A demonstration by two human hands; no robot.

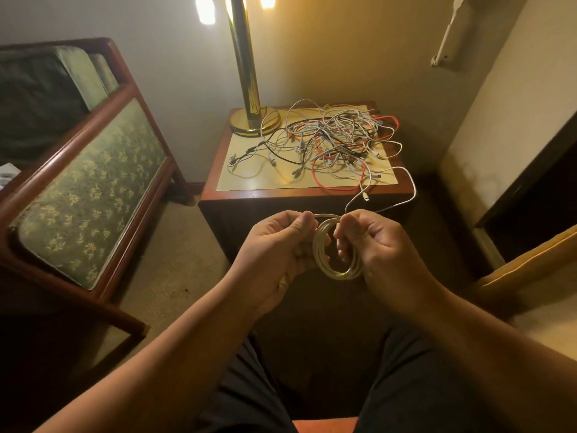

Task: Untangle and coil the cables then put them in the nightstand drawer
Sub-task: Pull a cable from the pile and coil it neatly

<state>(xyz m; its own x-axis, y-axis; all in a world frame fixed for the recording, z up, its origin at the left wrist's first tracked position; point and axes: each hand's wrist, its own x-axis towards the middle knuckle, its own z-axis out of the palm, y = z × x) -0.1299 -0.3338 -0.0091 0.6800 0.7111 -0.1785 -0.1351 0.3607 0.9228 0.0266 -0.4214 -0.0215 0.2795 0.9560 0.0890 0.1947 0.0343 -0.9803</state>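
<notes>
Both hands are up in front of the nightstand [282, 195], below its front edge. The left hand [278, 245] pinches the top of the coiled white cable [338, 274] between thumb and fingers. The right hand [377, 242] has its fingers curled in through the loops, gripping the other side. The coil hangs between the two hands, clear of the nightstand's dark front. One loose run of it swings out past the nightstand's front right corner and climbs back onto the top.

On the nightstand top the tangle of cables [337, 135], white, red and black, sprawls from the middle to the right and back edges. A red loop lies right on the front lip, and a white plug [366, 197] dangles just over it. The brass lamp [246, 73] takes the back left corner, its base touching the heap.

Left of the nightstand a strip of carpet [175, 245] lies open, bounded by the wooden frame of a green patterned armchair [90, 182]. To the nightstand's right the wall stands near.

Any print on the plugs is too small to read.
</notes>
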